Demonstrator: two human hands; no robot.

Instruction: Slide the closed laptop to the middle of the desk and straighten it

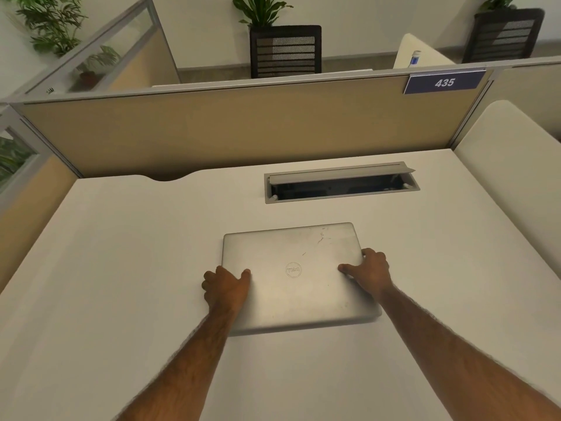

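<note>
Laptop [296,276] is gripped at its side edges: my left hand [226,288] and right hand [368,273] each curl round an edge, thumbs pressed on the lid. It lies flat, closed, about midway between the bench's [121,268] side edges, slightly skewed to the front edge, so a small straightening twist seems left. Silver lid, scuffed near its far right corner

Counted: one closed laptop [299,276], one desk [121,268], two hands, two chairs, one cable hatch [341,182].
</note>
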